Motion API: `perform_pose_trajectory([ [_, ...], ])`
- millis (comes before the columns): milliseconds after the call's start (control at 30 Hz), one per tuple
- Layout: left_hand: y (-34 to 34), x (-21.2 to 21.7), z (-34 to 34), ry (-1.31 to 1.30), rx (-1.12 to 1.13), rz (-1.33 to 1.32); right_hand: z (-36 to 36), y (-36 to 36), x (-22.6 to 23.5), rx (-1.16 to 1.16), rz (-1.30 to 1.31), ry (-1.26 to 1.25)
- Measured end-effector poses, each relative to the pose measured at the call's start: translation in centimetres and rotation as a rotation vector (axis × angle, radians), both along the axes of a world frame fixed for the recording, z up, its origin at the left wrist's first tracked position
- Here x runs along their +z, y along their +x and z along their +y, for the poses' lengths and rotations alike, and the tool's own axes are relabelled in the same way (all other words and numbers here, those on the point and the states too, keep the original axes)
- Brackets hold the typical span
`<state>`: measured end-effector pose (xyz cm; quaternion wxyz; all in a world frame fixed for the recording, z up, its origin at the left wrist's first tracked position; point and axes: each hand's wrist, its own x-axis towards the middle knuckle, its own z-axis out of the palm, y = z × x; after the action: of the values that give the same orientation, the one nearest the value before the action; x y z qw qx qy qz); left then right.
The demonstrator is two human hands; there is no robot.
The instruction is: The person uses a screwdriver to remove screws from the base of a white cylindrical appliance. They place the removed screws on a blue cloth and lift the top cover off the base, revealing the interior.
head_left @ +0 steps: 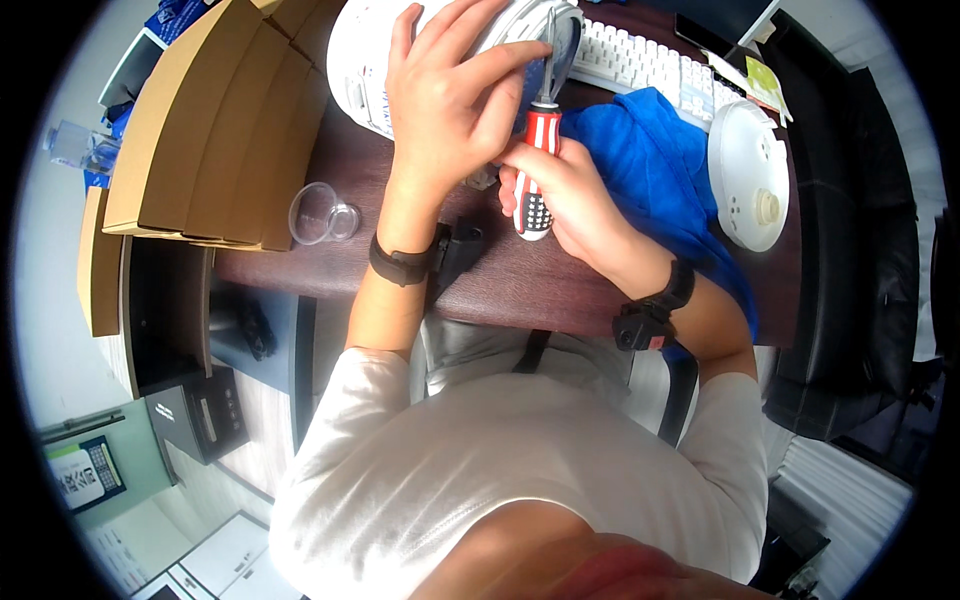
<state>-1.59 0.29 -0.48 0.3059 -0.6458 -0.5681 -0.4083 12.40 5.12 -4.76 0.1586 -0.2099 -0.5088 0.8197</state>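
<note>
Clamping a screwdriver [540,165], the right hand [580,195] is working at the white appliance [359,70] beyond the table's [540,295] near edge, beneath the spread left hand [440,95]; screwdriving is looking unfinished, 1 round part [736,165] lying apart near the right edge.

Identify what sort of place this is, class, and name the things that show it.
Probably an office or home workspace: a white computer keyboard lies on a dark wood-grain desk, with brown cardboard boxes at the left.
</note>
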Motion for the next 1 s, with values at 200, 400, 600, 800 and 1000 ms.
perform_pose_trajectory([
  [200,0.0,0.0,0.1,0.0,-0.01,-0.006,-0.4,-0.3,0.0,-0.028,0.021,-0.04],
  [400,0.0,-0.1,0.1,-0.005,-0.01,-0.006,1.5,2.1,-0.4,-0.001,-0.01,-0.057],
  [600,0.0,-0.2,0.2,0.004,-0.006,0.002,7.0,7.9,-0.9,-0.104,-0.327,0.209],
  [800,-0.2,-0.3,0.4,0.014,0.006,0.022,8.8,9.0,-2.6,-0.1,-0.431,0.369],
  [1000,-0.1,-0.2,0.2,0.008,0.022,0.029,8.4,8.6,-3.6,-0.144,-0.319,0.4],
])
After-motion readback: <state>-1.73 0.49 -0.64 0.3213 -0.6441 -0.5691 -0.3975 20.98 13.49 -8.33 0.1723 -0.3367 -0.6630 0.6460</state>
